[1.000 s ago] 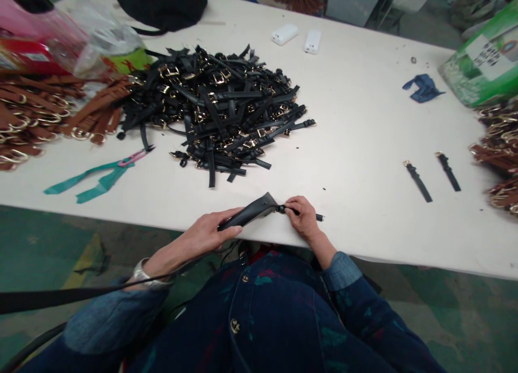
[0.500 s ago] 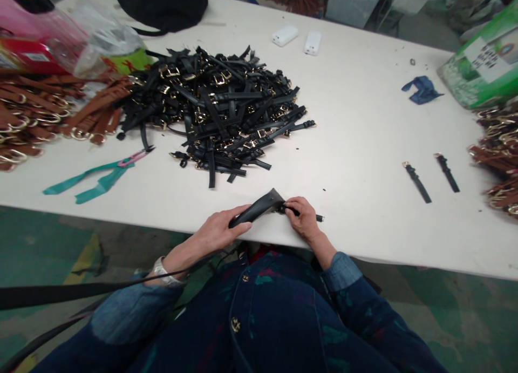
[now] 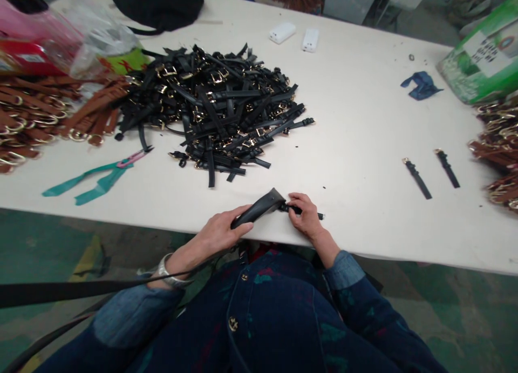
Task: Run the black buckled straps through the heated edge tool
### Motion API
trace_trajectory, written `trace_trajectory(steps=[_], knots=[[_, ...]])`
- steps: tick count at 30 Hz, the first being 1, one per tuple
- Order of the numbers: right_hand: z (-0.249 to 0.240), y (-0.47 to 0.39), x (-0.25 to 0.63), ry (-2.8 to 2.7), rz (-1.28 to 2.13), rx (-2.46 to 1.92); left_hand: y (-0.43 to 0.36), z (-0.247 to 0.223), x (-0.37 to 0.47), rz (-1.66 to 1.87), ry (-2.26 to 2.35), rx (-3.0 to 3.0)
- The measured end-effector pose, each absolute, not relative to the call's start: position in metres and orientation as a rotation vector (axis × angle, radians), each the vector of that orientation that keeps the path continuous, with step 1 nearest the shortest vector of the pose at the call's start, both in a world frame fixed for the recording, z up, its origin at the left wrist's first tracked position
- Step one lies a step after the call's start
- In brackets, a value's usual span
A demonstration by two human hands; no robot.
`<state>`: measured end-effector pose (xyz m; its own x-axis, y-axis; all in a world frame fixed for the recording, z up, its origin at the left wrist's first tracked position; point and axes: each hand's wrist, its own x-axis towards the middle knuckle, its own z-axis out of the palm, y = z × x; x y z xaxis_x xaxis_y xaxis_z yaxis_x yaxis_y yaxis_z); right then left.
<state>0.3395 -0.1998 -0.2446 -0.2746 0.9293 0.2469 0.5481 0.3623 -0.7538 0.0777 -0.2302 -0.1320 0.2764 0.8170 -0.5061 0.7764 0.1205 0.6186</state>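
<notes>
At the table's front edge, my left hand point(image 3: 220, 230) is closed around a wide black strap point(image 3: 259, 208), its thumb underneath and its pointed end rising to the right. My right hand point(image 3: 305, 215) pinches a short narrow black buckle strap point(image 3: 321, 216) just beside that end. The tail of the short strap sticks out right of my fingers; the join between both pieces is small and partly covered. A long stretch of black strap point(image 3: 60, 292) runs over my left forearm. Beyond my hands lies a big heap of black buckle straps point(image 3: 226, 103) with gold-coloured buckles.
Pliers with teal-wrapped handles point(image 3: 105, 181) lie left. Brown straps with rings point(image 3: 24, 114) are piled at far left, more brown straps point(image 3: 499, 151) at far right. Two short black straps point(image 3: 416, 177), a blue scrap point(image 3: 421, 86), a green bag point(image 3: 481, 54) and two white devices point(image 3: 282, 33) are on the table.
My right hand has shifted very slightly right, its fingertips a little off the wide strap's end. My left hand keeps its hold; the view has moved slightly.
</notes>
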Motion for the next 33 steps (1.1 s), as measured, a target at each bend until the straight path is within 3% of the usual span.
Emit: trace_trajectory(steps=[23, 33], knots=[[-0.216, -0.205, 0.34, -2.221, 0.65, -1.621, -0.234, -0.13, 0.062, 0.07, 1.499, 1.618], [-0.226, -0.219, 0.333, -2.148, 0.607, -1.391, -0.237, -0.111, 0.047, 0.071, 1.433, 1.617]])
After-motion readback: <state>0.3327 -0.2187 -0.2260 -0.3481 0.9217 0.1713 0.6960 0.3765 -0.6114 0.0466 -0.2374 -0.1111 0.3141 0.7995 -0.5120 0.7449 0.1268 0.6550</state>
